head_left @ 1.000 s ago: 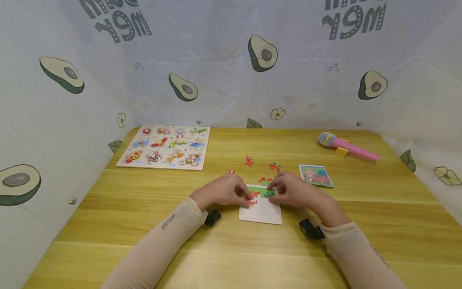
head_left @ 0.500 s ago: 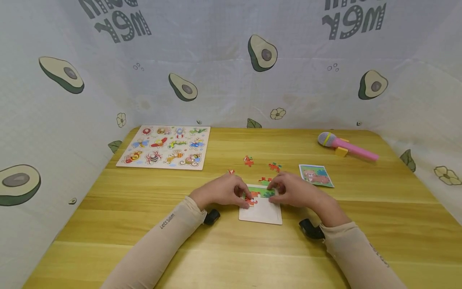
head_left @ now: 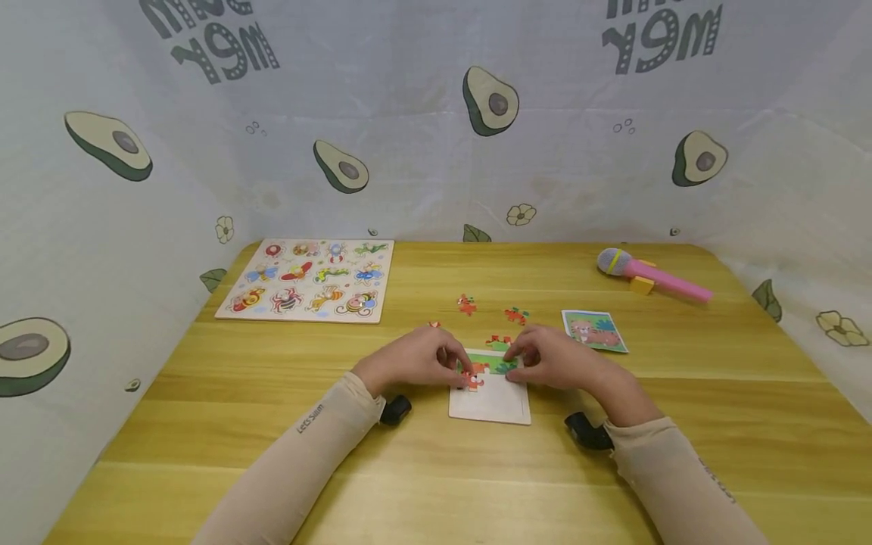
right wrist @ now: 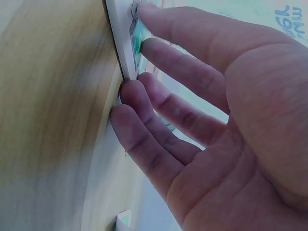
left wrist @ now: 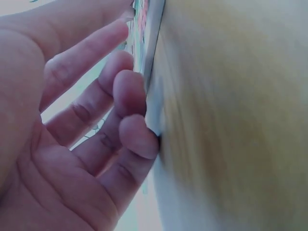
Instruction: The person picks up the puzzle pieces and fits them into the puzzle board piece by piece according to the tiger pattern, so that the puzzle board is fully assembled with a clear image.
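A small white puzzle board (head_left: 493, 405) lies flat in front of me, its upper part covered by joined pieces. My left hand (head_left: 412, 359) sits at its left side, thumb and forefinger touching the orange animal pieces (head_left: 478, 381) from above. At the right, thumb and forefinger of my right hand (head_left: 562, 363) touch the green leafy piece (head_left: 502, 365). In the left wrist view, the other fingers are loosely bent beside the board edge (left wrist: 155, 33). The right wrist view has similar loose fingers near the board's corner (right wrist: 126, 67).
Several loose puzzle pieces (head_left: 466, 304) lie beyond the board. A picture card (head_left: 596, 331) is right of them. Farther back are a pink toy microphone (head_left: 657, 278) on a yellow block (head_left: 642, 285) and, on the left, an insect peg board (head_left: 309, 280). A printed curtain (head_left: 409, 98) surrounds the table.
Both hands stay at nearly the same places on the puzzle pieces. The head view has shifted very slightly; the loose pieces lie as before.
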Motion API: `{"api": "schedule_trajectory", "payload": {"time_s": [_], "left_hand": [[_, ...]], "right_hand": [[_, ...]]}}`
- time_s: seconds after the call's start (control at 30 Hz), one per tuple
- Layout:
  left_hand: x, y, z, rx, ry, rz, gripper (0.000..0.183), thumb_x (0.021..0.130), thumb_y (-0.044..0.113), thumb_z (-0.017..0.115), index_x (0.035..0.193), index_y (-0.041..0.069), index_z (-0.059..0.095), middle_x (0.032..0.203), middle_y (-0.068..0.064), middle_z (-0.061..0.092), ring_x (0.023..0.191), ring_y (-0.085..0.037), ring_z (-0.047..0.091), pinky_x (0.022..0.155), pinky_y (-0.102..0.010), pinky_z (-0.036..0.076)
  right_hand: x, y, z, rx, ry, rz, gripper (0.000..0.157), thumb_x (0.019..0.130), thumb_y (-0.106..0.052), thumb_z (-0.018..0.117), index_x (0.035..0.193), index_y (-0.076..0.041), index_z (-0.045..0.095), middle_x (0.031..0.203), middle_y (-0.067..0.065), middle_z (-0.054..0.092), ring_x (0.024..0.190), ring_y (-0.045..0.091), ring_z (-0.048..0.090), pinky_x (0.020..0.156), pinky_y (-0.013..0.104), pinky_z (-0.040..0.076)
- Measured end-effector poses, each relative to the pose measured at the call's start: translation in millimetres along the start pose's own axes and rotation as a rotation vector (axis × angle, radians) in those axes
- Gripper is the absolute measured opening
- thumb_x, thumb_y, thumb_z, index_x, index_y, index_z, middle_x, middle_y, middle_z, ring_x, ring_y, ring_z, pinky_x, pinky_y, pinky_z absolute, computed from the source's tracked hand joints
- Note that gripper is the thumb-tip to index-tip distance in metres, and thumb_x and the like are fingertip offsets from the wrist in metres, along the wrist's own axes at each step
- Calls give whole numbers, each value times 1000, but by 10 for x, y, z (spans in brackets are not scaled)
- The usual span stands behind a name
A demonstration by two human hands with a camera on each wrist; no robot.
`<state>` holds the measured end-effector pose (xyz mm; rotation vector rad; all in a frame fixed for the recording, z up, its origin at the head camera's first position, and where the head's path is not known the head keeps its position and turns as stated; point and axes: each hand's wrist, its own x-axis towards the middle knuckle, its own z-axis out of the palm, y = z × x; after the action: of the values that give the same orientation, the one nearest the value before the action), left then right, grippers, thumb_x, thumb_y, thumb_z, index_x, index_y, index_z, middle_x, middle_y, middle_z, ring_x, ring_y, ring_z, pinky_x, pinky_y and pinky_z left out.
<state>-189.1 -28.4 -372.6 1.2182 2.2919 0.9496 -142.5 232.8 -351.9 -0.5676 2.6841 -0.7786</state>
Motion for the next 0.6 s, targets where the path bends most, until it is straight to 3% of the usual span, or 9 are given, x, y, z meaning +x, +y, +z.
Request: {"api": "schedule_trajectory", "payload": {"time_s": [0.3,0.6], "left_hand": [[5,-36,-54,-83,71,-88,12,88,24,80,99,19,77,78,4,65,70,-13,57,64,-27,46],[229,-27,-248,-31,130,-121,22,89,23,80,107,12,76,85,1,62,74,-16,56,64,-26,46]], "right_hand": [[12,7,16,11,9,-17,17,87,-19,81,99,-9,75,87,1,58,74,15,51,64,30,46],[19,33,-1,23,17,-28,18,86,-21,82,98,-9,75,84,-1,58,74,15,51,64,29,45]]}}
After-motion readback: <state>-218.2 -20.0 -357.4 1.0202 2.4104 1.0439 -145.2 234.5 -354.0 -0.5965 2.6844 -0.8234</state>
